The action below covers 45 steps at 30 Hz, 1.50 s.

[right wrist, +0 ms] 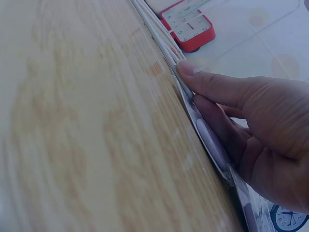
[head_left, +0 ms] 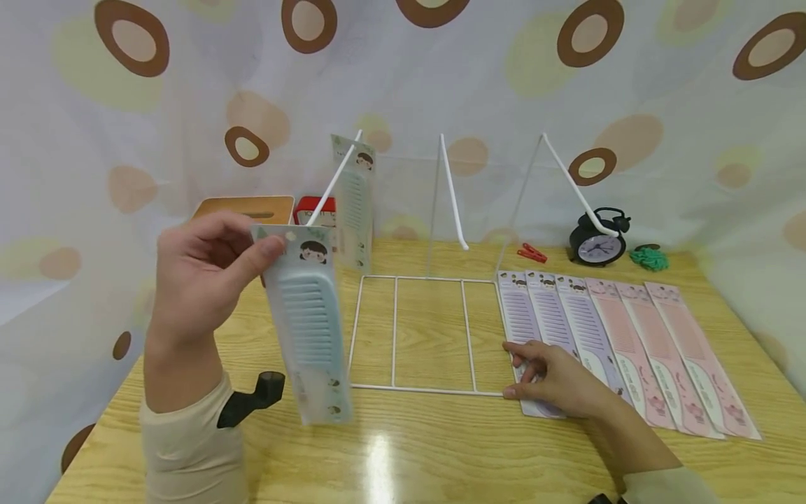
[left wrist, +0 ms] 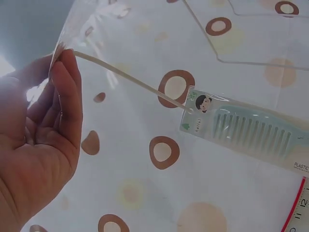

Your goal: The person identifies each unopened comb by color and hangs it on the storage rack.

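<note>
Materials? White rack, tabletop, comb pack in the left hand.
White rack: probably coated metal; slim rods, smooth even white.
Tabletop: wood or wood-look laminate; visible grain, glossy reflection, core unclear.
Comb pack: likely clear plastic film, see-through with glints; the comb inside looks like moulded plastic, smooth, even pale blue.

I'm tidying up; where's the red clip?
In the head view, the red clip lies right of centre on the table, left of the black clock.
</note>
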Each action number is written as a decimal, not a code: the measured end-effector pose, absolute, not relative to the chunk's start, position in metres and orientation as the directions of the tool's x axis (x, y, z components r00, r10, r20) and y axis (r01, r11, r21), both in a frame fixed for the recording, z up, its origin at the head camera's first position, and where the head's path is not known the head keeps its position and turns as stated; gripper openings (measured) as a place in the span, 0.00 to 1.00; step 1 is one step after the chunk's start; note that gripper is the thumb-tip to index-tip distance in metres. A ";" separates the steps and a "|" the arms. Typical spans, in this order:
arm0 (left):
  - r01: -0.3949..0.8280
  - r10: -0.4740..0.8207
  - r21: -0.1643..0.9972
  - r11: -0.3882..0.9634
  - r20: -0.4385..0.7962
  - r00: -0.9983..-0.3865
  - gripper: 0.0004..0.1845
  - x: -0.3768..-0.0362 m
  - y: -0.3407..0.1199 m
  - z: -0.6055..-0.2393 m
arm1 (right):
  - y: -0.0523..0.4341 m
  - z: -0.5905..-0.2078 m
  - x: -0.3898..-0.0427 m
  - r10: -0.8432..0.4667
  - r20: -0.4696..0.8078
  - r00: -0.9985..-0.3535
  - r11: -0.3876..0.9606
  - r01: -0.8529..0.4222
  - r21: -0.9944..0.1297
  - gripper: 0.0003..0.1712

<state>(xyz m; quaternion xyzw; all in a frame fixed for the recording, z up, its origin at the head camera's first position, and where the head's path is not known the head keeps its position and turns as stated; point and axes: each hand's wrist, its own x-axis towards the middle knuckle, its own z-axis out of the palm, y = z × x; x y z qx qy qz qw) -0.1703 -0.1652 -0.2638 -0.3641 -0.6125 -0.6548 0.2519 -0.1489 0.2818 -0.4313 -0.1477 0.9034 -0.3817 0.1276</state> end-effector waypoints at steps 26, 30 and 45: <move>0.383 0.074 0.914 0.133 0.376 -0.924 0.07 -0.236 -0.137 -0.311 | 0.284 -0.435 -0.149 -0.380 -0.112 -0.918 0.623 -0.164 -0.765 0.48; 0.375 0.056 0.911 0.168 0.371 -0.927 0.10 -0.243 -0.132 -0.318 | 0.284 -0.436 -0.149 -0.393 -0.099 -0.914 0.610 -0.179 -0.772 0.48; 0.357 0.012 0.893 0.275 0.368 -0.930 0.15 -0.247 -0.128 -0.323 | 0.284 -0.435 -0.149 -0.389 -0.109 -0.915 0.614 -0.169 -0.771 0.48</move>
